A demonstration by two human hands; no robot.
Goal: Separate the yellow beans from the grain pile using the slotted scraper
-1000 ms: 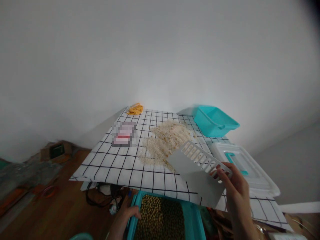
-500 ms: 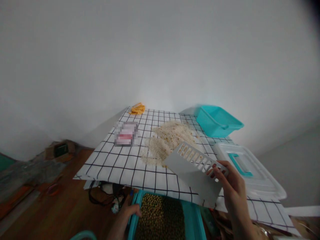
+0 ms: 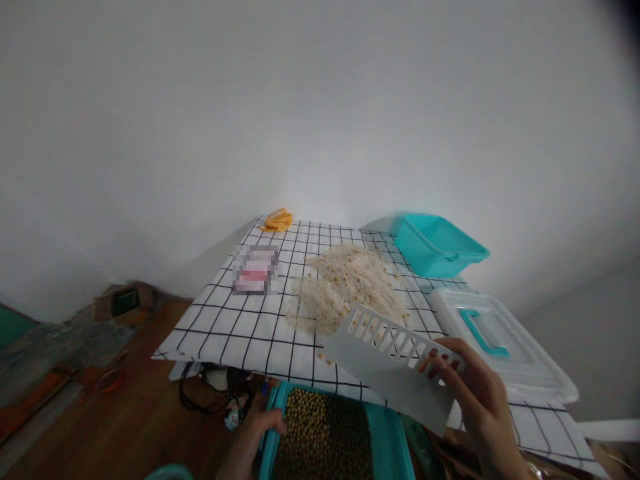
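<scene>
My right hand [image 3: 475, 393] grips a thin pale grey panel [image 3: 395, 373] with a row of slots along its upper edge. The panel is tilted over the table's front edge, partly above the bin. My left hand [image 3: 260, 430] is closed around the left rim of a teal plastic bin [image 3: 393, 440] below the table edge. Inside lie yellowish beans [image 3: 307, 420] on the left and dark beans [image 3: 350, 427] beside them. On the table, just beyond the panel, spreads a pale heap of rice-like grains [image 3: 350, 280] with yellowish beans mixed in.
A checked cloth [image 3: 230, 333] covers the table. An empty teal tub [image 3: 440, 247] stands at the back right, beside a clear lid [image 3: 505, 353] with a teal handle. Further left are a yellow cloth [image 3: 278, 221] and a blurred pink item [image 3: 256, 270]. Cables [image 3: 187, 393] hang below.
My right hand has drawn the panel slightly toward me and to the right, away from the heap. Several beans now show near the table's front edge. My left hand stays on the bin rim.
</scene>
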